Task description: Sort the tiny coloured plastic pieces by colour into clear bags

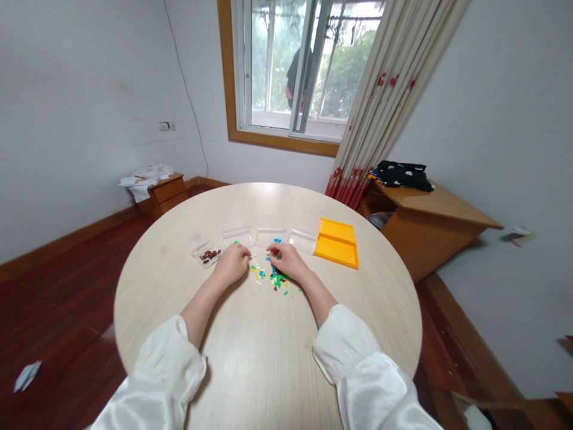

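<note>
Both my hands rest on a round pale wooden table (268, 358) over a scatter of small coloured pieces (275, 278), green, yellow and blue. My left hand (231, 261) is curled at the left edge of the scatter, its fingers closed; what they hold is hidden. My right hand (286, 258) lies over the right side of the scatter, fingers bent down onto the pieces. Beyond my hands stand several small clear plastic boxes in a row; the leftmost box (206, 254) holds dark red pieces. An orange tray (338, 242) sits at the right end of the row.
A wooden desk (430, 215) with dark spotted cloth stands at the right by a curtain (385, 95). A small wooden cabinet (166, 192) with papers sits at the left wall. A window is at the back. The floor is dark red wood.
</note>
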{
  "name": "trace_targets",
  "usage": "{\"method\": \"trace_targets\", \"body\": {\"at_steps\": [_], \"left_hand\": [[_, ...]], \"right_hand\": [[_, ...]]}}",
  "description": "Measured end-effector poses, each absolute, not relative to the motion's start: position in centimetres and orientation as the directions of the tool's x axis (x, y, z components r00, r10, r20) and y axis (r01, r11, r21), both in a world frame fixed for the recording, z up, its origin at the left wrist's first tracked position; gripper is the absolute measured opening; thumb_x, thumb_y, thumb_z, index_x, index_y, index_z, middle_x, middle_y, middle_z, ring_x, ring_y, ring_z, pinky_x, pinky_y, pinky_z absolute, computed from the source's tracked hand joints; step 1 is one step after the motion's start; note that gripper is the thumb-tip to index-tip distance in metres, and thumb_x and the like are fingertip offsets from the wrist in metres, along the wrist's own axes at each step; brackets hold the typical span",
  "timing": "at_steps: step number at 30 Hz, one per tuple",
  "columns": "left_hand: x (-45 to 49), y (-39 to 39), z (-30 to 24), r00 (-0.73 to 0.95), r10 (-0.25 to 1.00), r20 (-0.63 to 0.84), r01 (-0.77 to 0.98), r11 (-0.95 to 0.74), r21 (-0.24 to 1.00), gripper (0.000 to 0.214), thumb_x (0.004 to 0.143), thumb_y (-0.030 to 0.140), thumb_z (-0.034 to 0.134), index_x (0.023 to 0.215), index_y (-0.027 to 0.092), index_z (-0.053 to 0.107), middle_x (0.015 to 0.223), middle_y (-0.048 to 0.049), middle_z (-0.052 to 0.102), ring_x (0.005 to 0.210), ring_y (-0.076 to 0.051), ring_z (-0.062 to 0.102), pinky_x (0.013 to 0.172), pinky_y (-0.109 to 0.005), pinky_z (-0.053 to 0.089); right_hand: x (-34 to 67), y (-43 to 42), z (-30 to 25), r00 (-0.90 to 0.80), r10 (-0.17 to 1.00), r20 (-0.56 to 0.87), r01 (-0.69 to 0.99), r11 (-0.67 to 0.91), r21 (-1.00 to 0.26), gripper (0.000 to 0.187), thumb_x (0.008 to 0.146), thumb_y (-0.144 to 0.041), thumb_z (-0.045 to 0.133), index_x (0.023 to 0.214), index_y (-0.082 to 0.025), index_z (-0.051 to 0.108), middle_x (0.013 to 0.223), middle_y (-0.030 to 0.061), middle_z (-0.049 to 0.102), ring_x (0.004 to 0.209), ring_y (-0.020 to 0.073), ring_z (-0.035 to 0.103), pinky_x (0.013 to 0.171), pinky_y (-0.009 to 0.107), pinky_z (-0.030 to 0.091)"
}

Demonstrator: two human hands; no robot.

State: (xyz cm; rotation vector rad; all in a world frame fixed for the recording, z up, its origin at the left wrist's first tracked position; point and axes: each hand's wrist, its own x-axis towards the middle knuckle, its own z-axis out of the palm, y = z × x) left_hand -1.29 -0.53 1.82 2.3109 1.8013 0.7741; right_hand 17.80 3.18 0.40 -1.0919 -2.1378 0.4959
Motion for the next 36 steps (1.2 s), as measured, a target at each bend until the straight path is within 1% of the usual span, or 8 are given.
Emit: {"method": "trace_targets", "body": {"at_steps": [4,8,12,15,21,26,31,36], "left_hand": [[-1.31,-0.53,1.77,0.167,0.932,0.321,0.871,-0.292,0.395,0.030,0.074,0.014,0.040,0.080,0.014,0.069,0.086,-0.0103,0.067,0.088,-0.022,0.060,0.085,-0.035,0.047],[-1.43,-0.37,1.40,0.159,0.929,0.334,0.869,-0.292,0.400,0.030,0.075,0.014,0.040,0.080,0.015,0.069,0.086,-0.0097,0.067,0.088,-0.021,0.060,0.085,-0.035,0.047],[-1.51,-0.28,1.23,0.165,0.927,0.338,0.869,-0.298,0.395,0.030,0.074,0.014,0.040,0.080,0.015,0.069,0.086,-0.0097,0.066,0.088,-0.021,0.060,0.085,-0.035,0.047],[-1.48,-0.33,1.35,0.160,0.928,0.338,0.869,-0.294,0.397,0.030,0.074,0.014,0.040,0.080,0.016,0.069,0.085,-0.0096,0.066,0.088,-0.021,0.060,0.084,-0.034,0.047],[-1.37,-0.47,1.55,0.157,0.929,0.335,0.878,-0.287,0.383,0.029,0.074,0.014,0.040,0.079,0.016,0.069,0.085,-0.0090,0.067,0.088,-0.021,0.060,0.085,-0.033,0.047],[-1.40,-0.49,1.57,0.163,0.934,0.318,0.872,-0.287,0.396,0.029,0.076,0.015,0.040,0.081,0.013,0.069,0.087,-0.0109,0.066,0.089,-0.022,0.060,0.085,-0.034,0.046],[-1.40,-0.49,1.64,0.160,0.934,0.318,0.873,-0.285,0.397,0.029,0.076,0.014,0.041,0.081,0.014,0.069,0.087,-0.0102,0.066,0.089,-0.022,0.060,0.085,-0.034,0.046],[-1.41,-0.33,1.47,0.165,0.932,0.324,0.875,-0.290,0.389,0.029,0.076,0.014,0.041,0.080,0.015,0.069,0.087,-0.0096,0.067,0.089,-0.021,0.060,0.085,-0.033,0.046]], "right_hand": [[17.95,3.33,0.28,-0.406,0.817,0.408,0.568,0.576,-0.587,0.021,0.074,-0.008,0.056,0.089,-0.015,0.067,0.077,0.0030,0.065,0.071,0.0127,0.058,0.073,0.026,0.047],[18.26,3.44,0.16,-0.377,0.825,0.422,0.565,0.565,-0.601,0.020,0.071,-0.009,0.059,0.087,-0.017,0.067,0.083,0.0036,0.065,0.079,0.0144,0.058,0.078,0.029,0.046],[18.50,3.53,-0.09,-0.437,0.806,0.398,0.561,0.591,-0.580,0.018,0.067,-0.011,0.065,0.084,-0.017,0.067,0.083,0.0030,0.064,0.081,0.0151,0.058,0.079,0.030,0.046],[18.46,3.67,-0.17,-0.484,0.789,0.377,0.578,0.612,-0.539,0.011,0.069,-0.012,0.064,0.079,-0.017,0.069,0.078,0.0020,0.065,0.078,0.0146,0.058,0.079,0.029,0.045],[18.21,3.78,0.07,-0.511,0.786,0.348,0.582,0.615,-0.532,0.011,0.074,-0.011,0.062,0.078,-0.016,0.071,0.080,0.0046,0.067,0.079,0.0156,0.059,0.078,0.028,0.045],[18.06,3.60,0.22,-0.495,0.805,0.327,0.594,0.588,-0.549,0.011,0.077,-0.010,0.062,0.079,-0.016,0.070,0.082,0.0051,0.068,0.083,0.0160,0.060,0.080,0.029,0.045],[17.91,3.43,0.38,-0.482,0.811,0.333,0.601,0.582,-0.548,0.011,0.078,-0.009,0.061,0.079,-0.015,0.070,0.083,0.0063,0.068,0.085,0.0164,0.060,0.082,0.029,0.045],[17.89,3.24,0.62,-0.468,0.814,0.345,0.612,0.580,-0.537,0.012,0.076,-0.007,0.061,0.079,-0.014,0.069,0.082,0.0059,0.068,0.082,0.0159,0.060,0.080,0.028,0.045]]}}
